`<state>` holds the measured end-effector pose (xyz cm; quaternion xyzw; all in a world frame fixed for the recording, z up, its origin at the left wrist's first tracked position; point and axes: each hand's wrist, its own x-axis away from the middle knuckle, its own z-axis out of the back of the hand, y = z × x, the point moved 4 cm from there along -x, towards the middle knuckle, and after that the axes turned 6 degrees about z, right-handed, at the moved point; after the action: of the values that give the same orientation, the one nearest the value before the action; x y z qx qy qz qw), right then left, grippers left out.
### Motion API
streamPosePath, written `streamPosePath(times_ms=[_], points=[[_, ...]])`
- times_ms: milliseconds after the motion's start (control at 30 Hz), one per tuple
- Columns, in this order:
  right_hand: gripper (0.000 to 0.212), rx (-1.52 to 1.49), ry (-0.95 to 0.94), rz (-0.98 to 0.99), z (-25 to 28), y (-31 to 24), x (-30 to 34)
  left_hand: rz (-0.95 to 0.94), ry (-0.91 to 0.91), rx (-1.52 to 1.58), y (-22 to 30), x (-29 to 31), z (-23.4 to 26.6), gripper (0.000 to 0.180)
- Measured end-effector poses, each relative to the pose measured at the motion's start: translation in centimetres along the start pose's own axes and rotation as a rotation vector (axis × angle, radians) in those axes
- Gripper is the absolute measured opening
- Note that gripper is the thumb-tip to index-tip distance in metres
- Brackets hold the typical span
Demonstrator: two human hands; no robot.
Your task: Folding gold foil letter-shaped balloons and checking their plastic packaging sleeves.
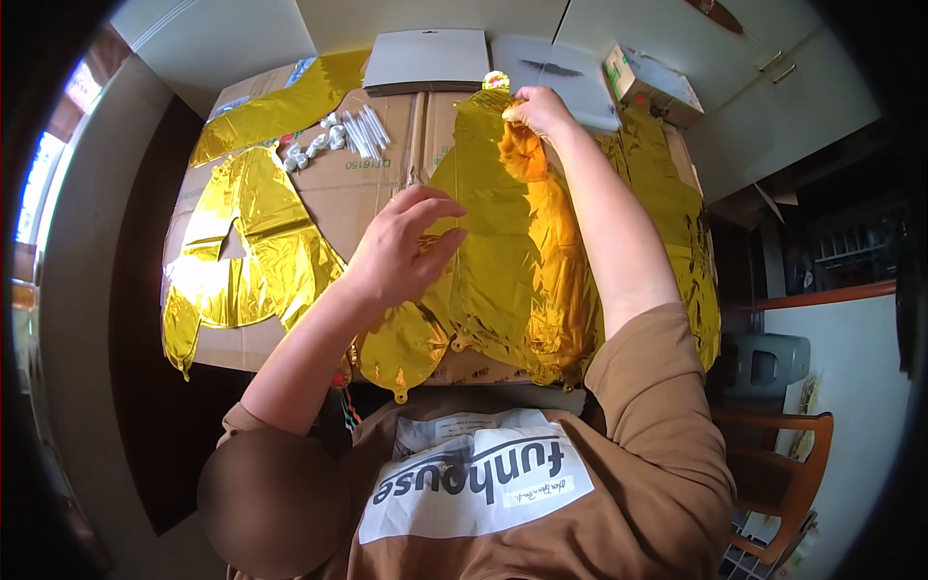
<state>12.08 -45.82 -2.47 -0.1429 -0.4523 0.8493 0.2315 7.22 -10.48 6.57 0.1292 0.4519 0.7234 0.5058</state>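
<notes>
Flat gold foil balloons cover much of the cardboard. Over the middle gold foil balloon [488, 242] lies a long, crumpled orange strip [559, 251], thin and film-like, running from the far end toward my body. At its far end, my right hand [541, 111] pinches the bunched orange material between thumb and fingers. My left hand [406, 246] hovers at the left edge of the middle balloon, fingers curved and apart from the thumb, holding nothing. Near my left wrist is a smaller rounded gold foil piece [401, 353] with a tab at the table's near edge.
Left lies another gold foil balloon [256, 217] with a gap in its middle; a gold sheet [280, 111] is behind it. White sticks [366, 133] and small white pieces [309, 150] sit nearby. Further back are a white box [426, 60] and a small carton [652, 85]. A wooden chair [773, 474] stands right.
</notes>
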Motion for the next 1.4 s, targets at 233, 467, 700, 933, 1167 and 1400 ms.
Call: streamPosePath(times_ms=[233,467,700,933,1167,1400], points=[[0.032,-0.023,-0.005,0.002,0.4,-1.6,0.9,-0.212,-0.117,-0.256,0.5,-1.8,-2.8,0.026],[0.035,-0.103,-0.104,-0.035,-0.4,-2.5,1.8,-0.032,-0.087,-0.403,-2.4,1.0,-2.5,0.037],[0.065,0.153,0.12,0.2,1.8,-2.4,3.4,-0.165,-0.116,-0.383,-2.1,2.0,-3.0,0.046],[0.029,0.502,0.234,0.541,8.7,-10.3,23.3,-0.117,-0.03,-0.365,-2.8,3.3,-1.3,0.042],[0.029,-0.021,0.112,-0.269,6.6,-4.4,47.3,-0.32,-0.146,-0.31,-0.6,4.2,-2.6,0.042],[0.049,-0.695,0.283,-0.544,0.4,-0.1,50.0,-0.338,-0.215,-0.299,-2.1,4.3,-3.1,0.041]])
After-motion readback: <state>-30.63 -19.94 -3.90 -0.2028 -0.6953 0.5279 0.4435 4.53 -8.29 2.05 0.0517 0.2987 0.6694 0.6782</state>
